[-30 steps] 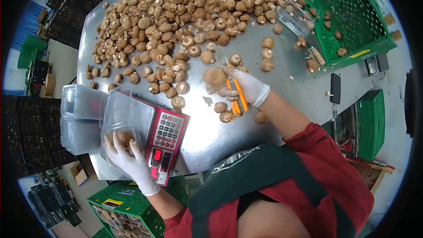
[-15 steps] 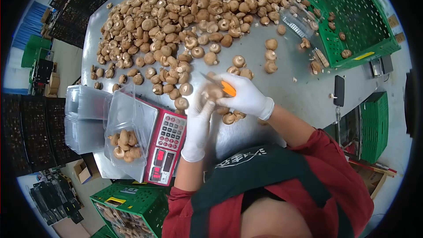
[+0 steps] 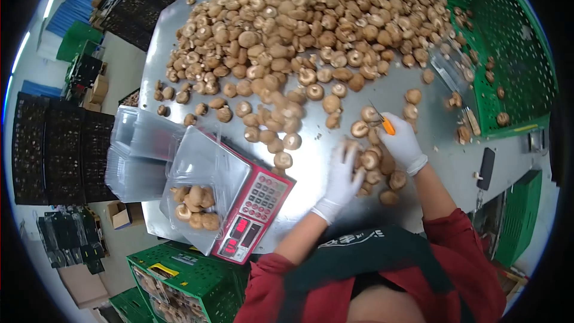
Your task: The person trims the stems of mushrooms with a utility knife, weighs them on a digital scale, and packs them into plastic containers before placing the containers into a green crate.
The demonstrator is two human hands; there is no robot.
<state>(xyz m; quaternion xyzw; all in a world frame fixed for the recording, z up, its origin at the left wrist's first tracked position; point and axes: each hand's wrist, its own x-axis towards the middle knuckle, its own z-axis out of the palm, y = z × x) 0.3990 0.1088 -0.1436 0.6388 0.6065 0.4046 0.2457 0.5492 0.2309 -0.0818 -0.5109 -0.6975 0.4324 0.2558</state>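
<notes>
My right hand, in a white glove, is closed around the orange handle of a small knife. Its thin blade points up and away, over a shiitake mushroom. Beside it, my gloved left hand has its fingers apart at the near side of a small cluster of shiitake mushrooms. The fingertips touch or nearly touch the closest ones, some slightly blurred. Farther back, a large heap of shiitake mushrooms covers the metal table.
Left of my hands, a red scale carries a clear tray holding several mushrooms. Stacked clear plastic trays stand beyond it. A green crate lies at the right with loose mushrooms. Another green crate stands below the table's edge.
My hands have come apart. The left no longer holds a mushroom at the knife and is now over the cluster; the right has moved away with the knife. The view has shifted.
</notes>
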